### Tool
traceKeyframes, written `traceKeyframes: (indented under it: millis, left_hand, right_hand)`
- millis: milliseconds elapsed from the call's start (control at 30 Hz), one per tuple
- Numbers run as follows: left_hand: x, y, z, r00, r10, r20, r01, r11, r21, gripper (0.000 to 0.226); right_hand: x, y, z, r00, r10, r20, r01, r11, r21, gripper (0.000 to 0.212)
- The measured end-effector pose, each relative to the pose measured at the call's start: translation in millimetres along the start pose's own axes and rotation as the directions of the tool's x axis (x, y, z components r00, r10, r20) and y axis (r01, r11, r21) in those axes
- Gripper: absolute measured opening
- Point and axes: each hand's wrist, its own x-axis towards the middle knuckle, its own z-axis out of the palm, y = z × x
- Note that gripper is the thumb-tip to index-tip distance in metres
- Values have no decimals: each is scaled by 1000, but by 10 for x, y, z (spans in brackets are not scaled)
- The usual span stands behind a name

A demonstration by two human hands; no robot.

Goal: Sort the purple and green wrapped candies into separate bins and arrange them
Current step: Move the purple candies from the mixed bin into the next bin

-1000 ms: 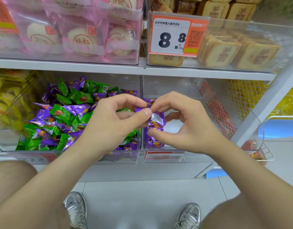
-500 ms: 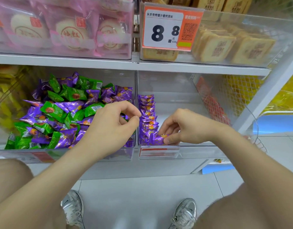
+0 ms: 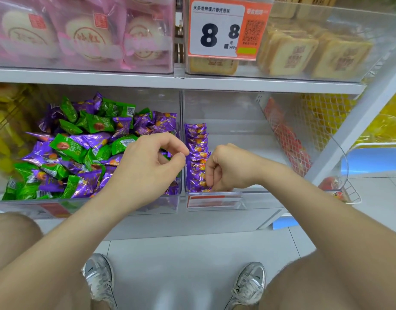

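A clear left bin (image 3: 125,208) holds a loose heap of mixed purple and green wrapped candies (image 3: 80,153). In the clear right bin (image 3: 248,121), a neat row of purple candies (image 3: 195,139) runs front to back along its left wall. My right hand (image 3: 228,168) is inside that bin at the front of the row, its curled fingertips pinching the frontmost purple candy (image 3: 198,183). My left hand (image 3: 147,168) hovers over the right edge of the left bin, fingers loosely curled, thumb near the index finger, holding nothing.
A shelf board above carries bins of pink-wrapped cakes (image 3: 85,36) and tan biscuits (image 3: 304,52) behind a price tag (image 3: 226,27). A wire basket (image 3: 326,142) stands right of the bins. My shoes (image 3: 98,278) are on the grey floor below.
A second ago both hands held one purple candy in front of the bins. My right hand then carried it down to the front of the row; my left hand let go and stayed.
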Motion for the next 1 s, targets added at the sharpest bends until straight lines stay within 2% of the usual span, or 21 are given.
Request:
traceKeyframes:
  millis: [167,267,333,400,467,533,600,667,833,900,1000]
  left_hand:
    - [30,-13,-52,1000,-17,-21,16,1000,-16,19]
    - [92,-69,-197,997,-36,-76,37,999,16,19]
    - [129,-123,-341,993,-41,-110,53,993,110,20]
    - [146,-186,-472,994,-42,-105,68,963,260,24]
    - [167,-257,-552,998,-53,-33,61,915,400,29]
    - [178,-301,-587,988,-99,119,26,866,499,35]
    - [172,-307,-593,938,-166,305,-23,848,530,45]
    - [147,-304,-592,882,-211,421,-66,830,554,49]
    - [154,-426,-664,896,-229,380,-70,773,630,51]
    - [170,-480,-681,890,-243,386,-99,722,685,52]
    - [179,-527,-699,877,-230,421,-141,716,684,50]
  right_hand:
    - [-9,13,-21,1000,17,0,-17,1000,5,15]
    - [-66,18,-77,999,41,1,-41,991,128,15]
    - [-107,6,-118,998,58,-35,-52,986,157,15]
    - [-135,-33,-153,987,60,-151,-44,993,111,21]
    - [-154,-99,-173,953,39,-300,-20,997,68,25]
    - [-165,-182,-154,905,-9,-425,19,1000,19,25]
    - [-177,-269,-87,860,-52,-507,52,999,-13,22]
    - [-196,-356,0,823,-83,-562,76,996,-36,20]
    - [-253,-583,172,726,-168,-667,179,982,-53,18]
    - [-257,-675,230,701,-189,-688,211,976,-53,17]
    - [-231,-775,292,686,-224,-692,245,967,-70,18]
